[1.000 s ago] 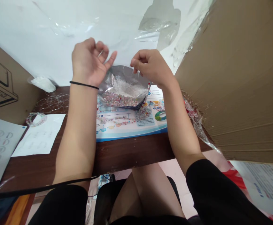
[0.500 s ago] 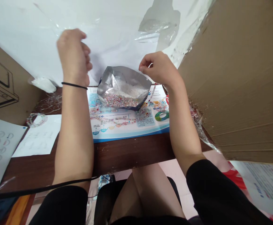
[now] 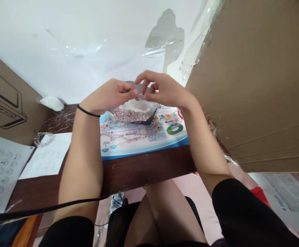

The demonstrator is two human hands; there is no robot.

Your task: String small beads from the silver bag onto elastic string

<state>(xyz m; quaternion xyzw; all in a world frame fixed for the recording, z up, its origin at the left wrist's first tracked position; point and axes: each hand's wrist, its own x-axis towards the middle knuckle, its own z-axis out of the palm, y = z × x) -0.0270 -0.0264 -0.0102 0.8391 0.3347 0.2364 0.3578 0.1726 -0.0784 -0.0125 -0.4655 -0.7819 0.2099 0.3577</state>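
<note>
Above the silver bag [image 3: 152, 109] of small mixed beads [image 3: 125, 115], my two hands meet, fingertips nearly touching. My left hand [image 3: 115, 93], with a black band at the wrist, is closed in a pinch; a thin pale line shows between the hands, but what its fingertips hold is too small to name. My right hand [image 3: 162, 90] has its thumb and fingers curled around a tiny red bead [image 3: 143, 93]. Beaded strands [image 3: 136, 136] lie on the printed sheet [image 3: 144, 151] below the bag.
Cardboard boxes stand at the left [image 3: 5, 99] and right [image 3: 254, 85]. A bead ring [image 3: 44, 139] rests by a white paper [image 3: 46, 161]. Behind it are tangled clear thread [image 3: 62, 120] and a white bundle [image 3: 52, 103]. A black cable [image 3: 49, 207] crosses the lower left.
My left hand has come down and right, my right hand left and slightly down, so they now meet over the bag. A red bead now shows at my right fingertips. The view has shifted slightly.
</note>
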